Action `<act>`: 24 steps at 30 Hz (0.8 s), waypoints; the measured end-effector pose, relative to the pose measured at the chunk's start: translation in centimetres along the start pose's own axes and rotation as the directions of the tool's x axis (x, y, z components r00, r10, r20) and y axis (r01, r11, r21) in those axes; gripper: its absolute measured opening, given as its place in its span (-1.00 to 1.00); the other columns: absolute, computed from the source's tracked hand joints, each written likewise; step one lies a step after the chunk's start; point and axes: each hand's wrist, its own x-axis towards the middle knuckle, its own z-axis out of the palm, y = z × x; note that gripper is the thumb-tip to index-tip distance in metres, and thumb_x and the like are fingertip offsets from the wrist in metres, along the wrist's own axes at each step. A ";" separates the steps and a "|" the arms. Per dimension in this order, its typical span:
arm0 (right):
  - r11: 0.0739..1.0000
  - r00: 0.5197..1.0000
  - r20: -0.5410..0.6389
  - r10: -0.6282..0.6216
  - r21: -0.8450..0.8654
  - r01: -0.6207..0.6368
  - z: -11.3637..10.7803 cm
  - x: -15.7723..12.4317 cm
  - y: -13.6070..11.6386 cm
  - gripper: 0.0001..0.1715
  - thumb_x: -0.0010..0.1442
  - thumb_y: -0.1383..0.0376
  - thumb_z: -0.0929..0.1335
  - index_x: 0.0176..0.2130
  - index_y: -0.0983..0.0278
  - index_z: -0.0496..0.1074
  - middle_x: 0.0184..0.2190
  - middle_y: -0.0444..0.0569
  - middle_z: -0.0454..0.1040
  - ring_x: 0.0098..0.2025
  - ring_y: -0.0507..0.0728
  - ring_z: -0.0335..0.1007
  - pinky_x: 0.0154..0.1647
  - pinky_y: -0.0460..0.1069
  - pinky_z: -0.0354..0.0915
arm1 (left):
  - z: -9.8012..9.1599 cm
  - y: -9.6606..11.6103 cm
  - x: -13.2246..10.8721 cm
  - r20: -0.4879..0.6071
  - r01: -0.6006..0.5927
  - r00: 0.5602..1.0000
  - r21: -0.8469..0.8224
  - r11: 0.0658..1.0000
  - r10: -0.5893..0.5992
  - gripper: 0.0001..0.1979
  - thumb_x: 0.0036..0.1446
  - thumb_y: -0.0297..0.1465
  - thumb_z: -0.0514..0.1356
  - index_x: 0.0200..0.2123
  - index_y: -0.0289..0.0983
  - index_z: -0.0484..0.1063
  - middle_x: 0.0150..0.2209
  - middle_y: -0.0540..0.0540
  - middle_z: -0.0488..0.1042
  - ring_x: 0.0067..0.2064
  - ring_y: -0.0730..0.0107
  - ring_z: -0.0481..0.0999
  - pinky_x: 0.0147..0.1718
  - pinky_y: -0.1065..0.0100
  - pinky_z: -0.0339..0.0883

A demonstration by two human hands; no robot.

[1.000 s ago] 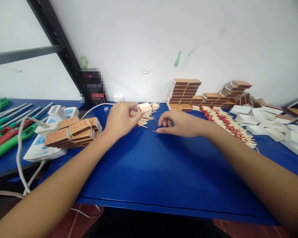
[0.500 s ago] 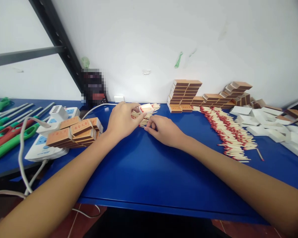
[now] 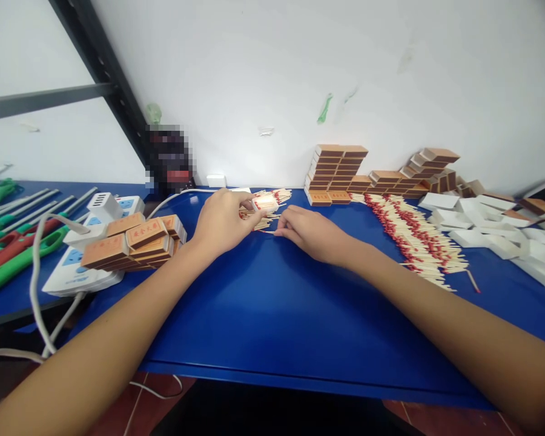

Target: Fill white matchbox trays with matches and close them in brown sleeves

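Right hand eased slightly rightward since half a second ago, thin wooden match now showing at its fingertips

From my end, I have the right thumb and fingertips pinched on the match, which points left, low in front of the loose pile of red-headed wooden matches; left hand roughly where it was, gripping a small white cardboard tray between thumb and fingers; tray holds matches, sits just above that pile, tilted toward me; the hands are near each other, apart.

Right of them on the glossy blue tabletop: long double band of red-headed matches, tall stack of orange-brown cardboard matchboxes behind it, heap of white cardboard trays at far right; over on the left, more orange matchboxes piled against a white plastic power strip.
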 end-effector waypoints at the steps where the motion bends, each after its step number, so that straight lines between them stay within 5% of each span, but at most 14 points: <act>1: 1.000 1.000 -0.003 -0.006 0.001 0.006 -0.2 0.0 0.3 -0.86 0.48 0.29 0.37 -0.20 0.24 0.44 -0.14 0.04 0.53 -0.17 0.16 0.41 -0.14 0.03 0.22 | 0.0 0.0 0.0 0.006 -0.005 1.000 -0.004 1.000 0.005 -0.82 0.30 -0.21 0.38 -0.20 -0.19 0.69 -0.18 -0.09 0.76 -0.14 0.06 0.67 -0.11 0.13 0.42; 20: 0.994 0.994 -0.031 0.103 0.044 -0.101 1.0 0.4 -1.1 -0.83 0.44 0.29 0.45 -0.26 0.23 0.52 -0.27 -0.04 0.50 -0.23 0.14 0.39 -0.21 0.01 0.18 | 0.1 0.0 0.0 -0.011 -0.014 1.000 -0.007 1.000 0.014 -0.83 0.28 -0.23 0.39 -0.21 -0.21 0.70 -0.21 -0.07 0.76 -0.15 0.08 0.68 -0.15 0.20 0.39; 24: 0.999 0.998 -0.069 0.004 0.043 -0.001 -0.1 0.1 0.0 -0.87 0.43 0.30 0.43 -0.24 0.23 0.51 -0.25 -0.01 0.50 -0.23 0.15 0.39 -0.17 0.02 0.21 | 0.1 -0.2 0.0 0.009 -0.024 1.000 0.029 0.999 0.024 -0.79 0.29 -0.21 0.39 -0.16 -0.22 0.72 -0.19 -0.10 0.76 -0.13 0.05 0.67 -0.14 0.18 0.39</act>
